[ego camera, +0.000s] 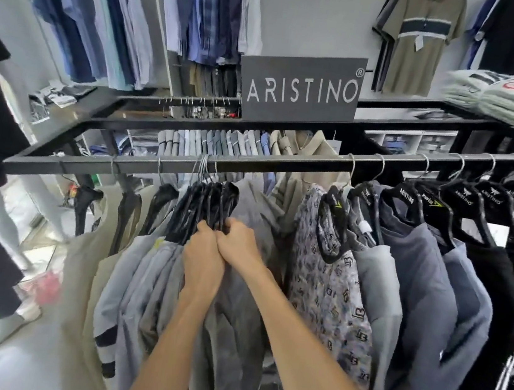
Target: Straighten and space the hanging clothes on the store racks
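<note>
Step in hand, as judged: separating the bunched hangers (pixel 206 202) packed together on the rail (pixel 286 162).

Procedure
1. Steady the pack with the left hand (pixel 203 265) so that it does not travel along the rail as a block
2. With the right hand (pixel 240 247), isolate only the rightmost hanger, taking it by the shoulder and not by the cloth
3. Take a little weight off the hook before sliding it, so that it does not snag its neighbour
4. Slide it toward the open stretch of rail between the pack and the patterned shirt (pixel 327 297)
5. Use the dark tops (pixel 494 281) at the right as the reference gap; they hang evenly apart
6. After each hanger, check that the hook sits square on the rail and the garment falls straight

Hand state and position
- Both hands are closed on the pack and touch each other, knuckle to knuckle
- The left hand has its fingers curled into the lower ends of the hangers
- The right hand has its fingers curled over the pack's right edge; which single hanger it holds cannot be told
- The hands sit below the rail, at the lower right edge of the pack
- The grey shirts (pixel 145 278) carried by the pack hang beneath and to the left of the hands; both forearms cross in front of them
- The patterned shirt hangs near the right hand, apart from it
</note>
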